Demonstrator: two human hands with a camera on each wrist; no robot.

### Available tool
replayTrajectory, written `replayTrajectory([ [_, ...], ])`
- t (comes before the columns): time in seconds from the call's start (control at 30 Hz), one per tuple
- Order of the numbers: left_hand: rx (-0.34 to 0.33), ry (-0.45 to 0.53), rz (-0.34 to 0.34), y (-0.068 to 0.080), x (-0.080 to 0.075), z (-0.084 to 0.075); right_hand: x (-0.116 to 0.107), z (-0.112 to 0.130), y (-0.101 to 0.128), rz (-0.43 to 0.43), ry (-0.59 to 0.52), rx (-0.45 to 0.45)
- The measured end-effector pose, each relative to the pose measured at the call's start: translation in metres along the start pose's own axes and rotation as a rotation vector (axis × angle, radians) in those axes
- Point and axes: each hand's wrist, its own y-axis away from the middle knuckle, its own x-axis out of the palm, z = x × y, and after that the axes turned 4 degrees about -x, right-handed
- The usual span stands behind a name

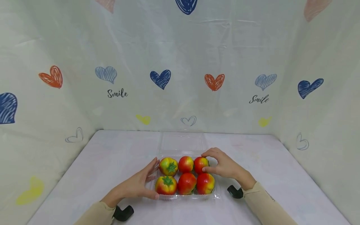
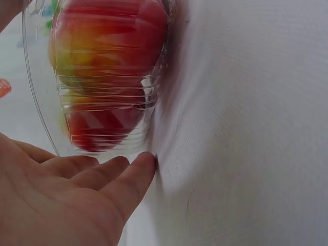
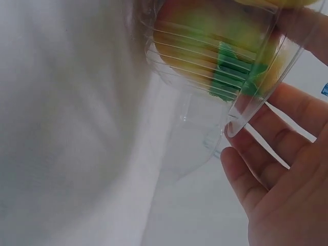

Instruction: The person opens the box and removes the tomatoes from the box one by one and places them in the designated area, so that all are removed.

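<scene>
Closest to me, both beige sleeves come in from the bottom edge, each with a black wrist mount beside it on the white table. Just beyond, my left hand lies with straight, relaxed fingers along the left wall of the clear plastic tray, thumb against its near left corner; it grips nothing. From the left wrist view the fingertips rest on the cloth right beside the ribbed wall. Inside the tray sit six red-and-yellow tomatoes in two rows of three, packed touching; the two on the left show green stems. My right hand curls round the far right tomato, thumb on its near side, fingers over its top. Behind the tray, its open clear lid lies flat on the table. Farthest back hangs the heart-printed backdrop.
</scene>
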Motion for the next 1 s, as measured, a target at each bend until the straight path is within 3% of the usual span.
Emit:
replayTrajectory([
  [0.3,0.014,-0.009,0.012,-0.0003,-0.0008,0.0014,-0.0014,0.0026,-0.0028,0.035,0.016,0.014],
  [1.0,0.007,-0.012,0.011,-0.0001,0.0009,0.0012,0.0012,-0.0017,-0.0034,0.018,0.014,-0.025],
])
